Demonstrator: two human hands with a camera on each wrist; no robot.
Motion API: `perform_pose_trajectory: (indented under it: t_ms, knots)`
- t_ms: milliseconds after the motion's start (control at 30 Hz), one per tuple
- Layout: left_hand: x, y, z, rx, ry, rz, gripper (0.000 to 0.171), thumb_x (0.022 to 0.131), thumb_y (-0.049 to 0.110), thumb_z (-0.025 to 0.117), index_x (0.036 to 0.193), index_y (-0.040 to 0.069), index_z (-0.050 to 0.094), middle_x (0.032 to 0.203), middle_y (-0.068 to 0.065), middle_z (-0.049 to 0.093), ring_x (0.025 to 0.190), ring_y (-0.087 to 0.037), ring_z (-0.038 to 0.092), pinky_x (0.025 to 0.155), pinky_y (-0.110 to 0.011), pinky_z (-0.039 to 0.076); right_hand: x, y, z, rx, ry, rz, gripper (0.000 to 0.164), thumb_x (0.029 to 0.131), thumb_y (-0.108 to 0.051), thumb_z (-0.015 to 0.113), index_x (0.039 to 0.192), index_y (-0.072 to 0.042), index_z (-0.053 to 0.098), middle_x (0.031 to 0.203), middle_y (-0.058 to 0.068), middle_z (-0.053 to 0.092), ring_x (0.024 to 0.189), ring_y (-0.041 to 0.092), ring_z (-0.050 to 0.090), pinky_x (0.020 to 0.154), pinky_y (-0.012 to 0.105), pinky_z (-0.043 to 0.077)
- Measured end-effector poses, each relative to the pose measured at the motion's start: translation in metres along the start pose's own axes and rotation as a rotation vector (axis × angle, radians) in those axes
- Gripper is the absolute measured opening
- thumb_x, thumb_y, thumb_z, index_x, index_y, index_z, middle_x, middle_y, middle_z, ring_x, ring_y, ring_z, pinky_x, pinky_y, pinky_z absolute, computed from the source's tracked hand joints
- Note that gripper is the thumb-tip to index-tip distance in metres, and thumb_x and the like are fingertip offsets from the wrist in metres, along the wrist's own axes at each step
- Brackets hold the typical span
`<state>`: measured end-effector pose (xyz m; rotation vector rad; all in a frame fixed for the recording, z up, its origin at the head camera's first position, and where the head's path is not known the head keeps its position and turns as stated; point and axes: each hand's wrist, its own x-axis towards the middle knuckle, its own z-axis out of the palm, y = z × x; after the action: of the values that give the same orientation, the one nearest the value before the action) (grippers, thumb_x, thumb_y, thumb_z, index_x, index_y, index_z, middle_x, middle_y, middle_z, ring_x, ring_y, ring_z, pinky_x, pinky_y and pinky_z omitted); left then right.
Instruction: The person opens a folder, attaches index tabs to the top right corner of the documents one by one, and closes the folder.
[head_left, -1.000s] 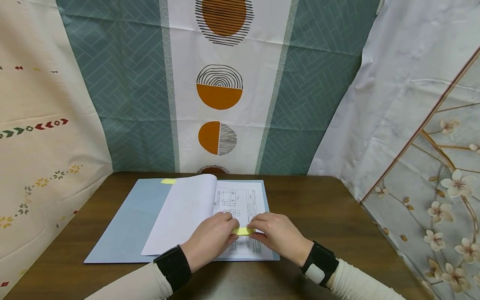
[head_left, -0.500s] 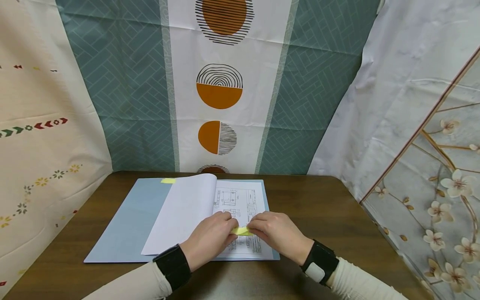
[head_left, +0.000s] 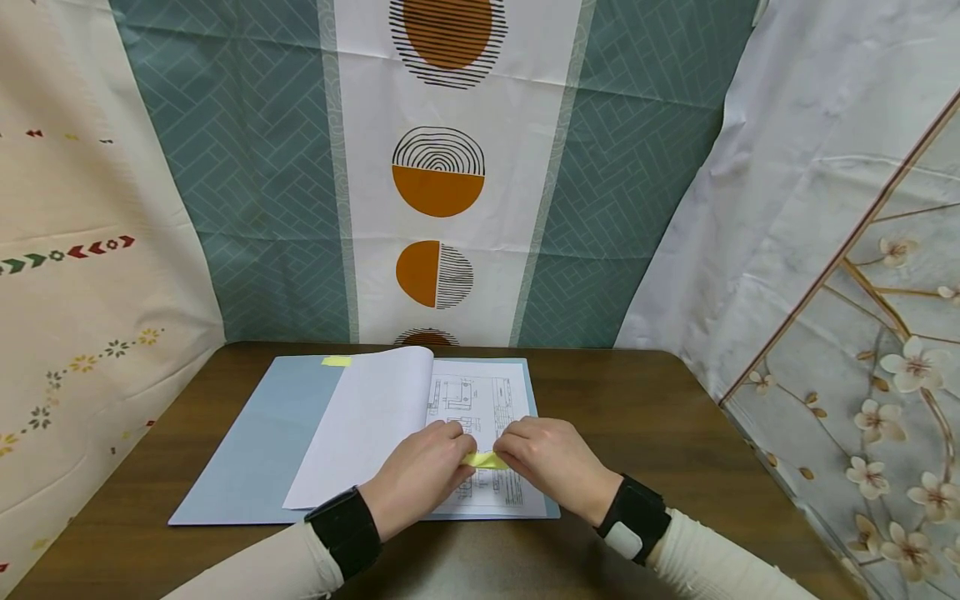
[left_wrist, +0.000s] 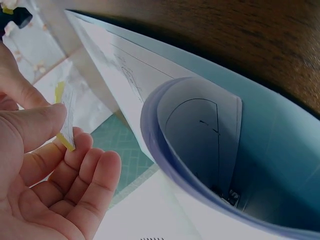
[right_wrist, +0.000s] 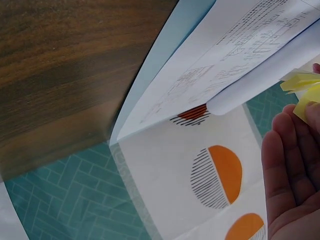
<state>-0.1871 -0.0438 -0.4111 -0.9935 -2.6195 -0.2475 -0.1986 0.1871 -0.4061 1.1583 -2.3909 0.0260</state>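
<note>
Over the open folder, my left hand (head_left: 427, 460) pinches one end of a small pad of yellow sticky notes (head_left: 486, 461) between thumb and fingers. My right hand (head_left: 553, 462) pinches the other end. In the left wrist view the sticky notes (left_wrist: 64, 112) show a pale printed face with yellow edges, and the other fingers of the left hand (left_wrist: 55, 170) curl loosely below. The right wrist view has the yellow leaves (right_wrist: 302, 82) spread apart beside the right hand (right_wrist: 292, 160). Under both hands lies a page with technical drawings (head_left: 487, 400).
The light blue folder (head_left: 255, 450) lies open on the brown wooden table (head_left: 615, 400). A turned white sheet (head_left: 367, 442) curls up along its middle. Another yellow sticky note (head_left: 337, 362) sticks out at the top of the turned sheets. Patterned curtains (head_left: 270, 167) hang behind.
The right hand has turned and risen slightly, and the yellow sticky notes have twisted between the fingers. The left hand has hardly moved.
</note>
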Motion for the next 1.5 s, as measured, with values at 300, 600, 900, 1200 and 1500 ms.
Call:
perform_pose_trajectory:
  t_ms: [300,600,900,1200,1500]
  knots:
    - [-0.001,0.0018,-0.0005,0.009,-0.006,0.004,0.023,0.084,0.031,0.079,0.1,0.015,0.072,0.089,0.006,0.06,0.079,-0.009,0.052,0.069,-0.022,0.046,-0.0011,0.0005,0.0037,0.031,0.017,-0.051,0.028,0.077,-0.028,0.084,0.104,-0.024,0.078,0.096,-0.012,0.069,0.085,0.003,0.061,0.082,0.019,0.05]
    - [-0.0018,0.0025,0.0017,-0.017,-0.012,0.006,0.024,0.082,0.03,0.08,0.099,0.016,0.072,0.088,0.007,0.059,0.079,-0.009,0.051,0.07,-0.022,0.046,-0.0017,0.0,0.0029,0.02,0.016,-0.058,0.025,0.079,-0.029,0.083,0.103,-0.024,0.078,0.094,-0.013,0.069,0.084,0.002,0.06,0.082,0.018,0.049]
    - [-0.0032,0.0045,0.0037,-0.022,-0.022,0.032,0.021,0.081,0.028,0.082,0.095,0.016,0.071,0.084,0.008,0.057,0.076,-0.009,0.048,0.067,-0.021,0.044,-0.0006,0.0008,0.0028,0.013,0.029,-0.062,0.021,0.08,-0.026,0.083,0.1,-0.024,0.078,0.092,-0.013,0.069,0.083,0.002,0.061,0.08,0.018,0.049]
    - [-0.0034,0.0051,0.0053,-0.022,-0.058,0.02,0.024,0.079,0.029,0.083,0.097,0.017,0.073,0.084,0.008,0.058,0.075,-0.009,0.047,0.066,-0.02,0.043,0.0006,0.0,0.0019,0.011,0.023,-0.068,0.022,0.079,-0.026,0.083,0.1,-0.023,0.078,0.092,-0.013,0.069,0.083,0.002,0.06,0.08,0.018,0.049]
    - [-0.0042,0.007,0.0041,-0.03,-0.065,0.024,0.023,0.079,0.027,0.084,0.096,0.017,0.073,0.084,0.008,0.057,0.075,-0.008,0.048,0.066,-0.021,0.043,0.0017,-0.0013,0.0007,0.005,0.016,-0.066,0.024,0.079,-0.024,0.084,0.102,-0.023,0.078,0.095,-0.012,0.07,0.086,0.004,0.061,0.083,0.019,0.049]
